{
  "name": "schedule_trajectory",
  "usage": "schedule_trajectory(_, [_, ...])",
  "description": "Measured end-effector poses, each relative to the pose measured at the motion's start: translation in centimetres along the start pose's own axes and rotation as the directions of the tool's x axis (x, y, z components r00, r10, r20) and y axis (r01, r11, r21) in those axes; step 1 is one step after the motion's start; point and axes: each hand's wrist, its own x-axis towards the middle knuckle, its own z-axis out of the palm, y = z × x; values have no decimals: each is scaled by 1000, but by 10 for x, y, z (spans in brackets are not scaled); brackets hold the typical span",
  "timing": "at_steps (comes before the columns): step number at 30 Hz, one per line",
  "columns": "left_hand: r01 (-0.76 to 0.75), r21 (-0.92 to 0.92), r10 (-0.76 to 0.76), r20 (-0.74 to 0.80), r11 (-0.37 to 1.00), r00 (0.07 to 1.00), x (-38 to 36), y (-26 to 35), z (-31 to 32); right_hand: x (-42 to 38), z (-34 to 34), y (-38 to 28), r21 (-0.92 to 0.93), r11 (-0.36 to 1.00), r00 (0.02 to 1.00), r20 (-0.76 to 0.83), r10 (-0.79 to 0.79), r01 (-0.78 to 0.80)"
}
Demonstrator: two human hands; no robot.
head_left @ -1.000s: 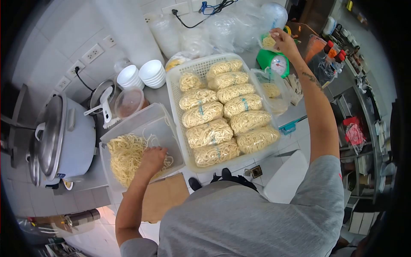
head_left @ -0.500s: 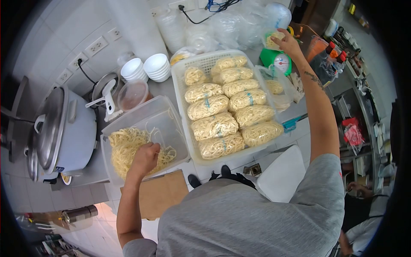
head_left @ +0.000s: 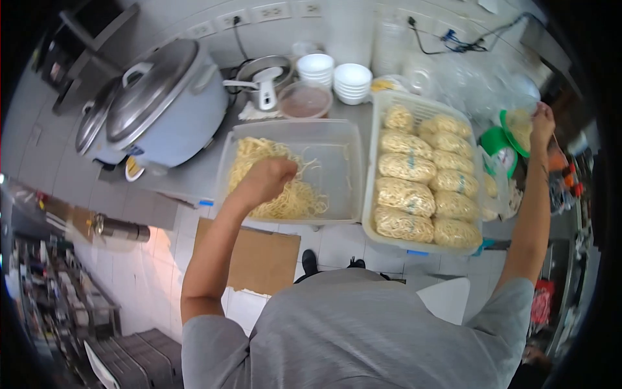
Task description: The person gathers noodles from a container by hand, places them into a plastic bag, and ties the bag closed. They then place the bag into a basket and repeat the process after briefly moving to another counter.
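Observation:
My left hand (head_left: 269, 179) is closed over a pile of pale yellow noodles (head_left: 249, 155) in a clear plastic tub (head_left: 340, 175). Loose strands lie close to its fingertips, but what is inside the fingers is hidden. At the far right, my right hand (head_left: 543, 126) pinches the edge of a clear plastic bag holding noodles (head_left: 518, 126). This bag rests against the round green pan (head_left: 505, 123) of a green dial scale (head_left: 499, 152). Between my hands, a white crate (head_left: 369, 194) holds two columns of bagged noodle bundles (head_left: 406, 167).
Behind the tub stand a lidded container (head_left: 304, 100), a white utensil (head_left: 266, 87) on a pot, and two stacks of white bowls (head_left: 352, 81). A large lidded cooker (head_left: 172, 104) occupies the left. Plastic bags (head_left: 466, 81) lie behind the crate. Cardboard (head_left: 259, 253) covers some floor.
The view has swung left, so the counter things appear further right. My left hand stays over the noodles, its fingers now turned more outward. My right hand remains at the bag by the scale.

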Motion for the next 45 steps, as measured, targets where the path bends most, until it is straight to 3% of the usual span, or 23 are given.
schedule_trajectory(2, [-5,-2,4,-72,1000,997,5,3,-31,-8,36,-61,238,968,995,82,57,-75])
schedule_trajectory(3, [-8,23,10,-92,1000,996,8,6,-47,-16,53,-97,282,934,974,131,187,-217])
schedule_trajectory(6, [-40,-11,37,-215,999,976,18,21,-95,-72,116,-202,461,780,904,170,392,-424])
schedule_trajectory(10, [26,-23,-33,-409,999,912,31,45,-165,-145,166,-254,355,718,768,510,388,-599])
schedule_trajectory(12, [-51,-65,15,-464,997,886,39,55,-195,-181,196,-243,329,666,603,765,228,-669])
schedule_trajectory(14, [-129,-156,37,-489,979,871,51,59,-218,-244,238,-272,306,536,549,744,381,-787])
schedule_trajectory(17, [-130,-219,-16,-561,967,828,51,92,-240,-315,285,-276,143,488,328,890,317,-861])
schedule_trajectory(19, [-94,-207,-53,-610,974,791,51,100,-246,-351,306,-296,-21,541,249,872,422,-841])
schedule_trajectory(24, [-5,-317,-193,-591,948,783,21,93,-242,-383,329,-326,-56,433,85,950,299,-900])
schedule_trajectory(28, [115,-25,-101,-684,993,723,-25,62,-206,-393,341,-368,-131,432,-47,979,198,-892])
schedule_trajectory(32, [185,70,-84,-702,980,707,-97,58,-172,-428,345,-428,-97,390,-87,995,44,-916])
schedule_trajectory(35, [226,121,-108,-609,967,786,-163,46,-164,-465,367,-460,-76,408,-116,991,-73,-910])
schedule_trajectory(38, [255,99,-197,-397,962,896,-236,25,-184,-523,377,-515,-158,444,-218,972,-87,-882])
schedule_trajectory(39, [338,126,-280,-339,933,898,-263,20,-191,-544,392,-519,-163,523,-303,933,-194,-837])
schedule_trajectory(41, [499,186,-456,-231,846,859,-315,11,-204,-597,402,-554,-146,579,-321,923,-212,-802])
schedule_trajectory(44, [385,112,-283,-501,916,818,-384,-11,-205,-673,426,-597,-154,597,-366,897,-250,-787])
schedule_trajectory(45, [439,123,-318,-521,890,792,-404,-18,-207,-699,435,-609,-160,591,-376,889,-262,-791])
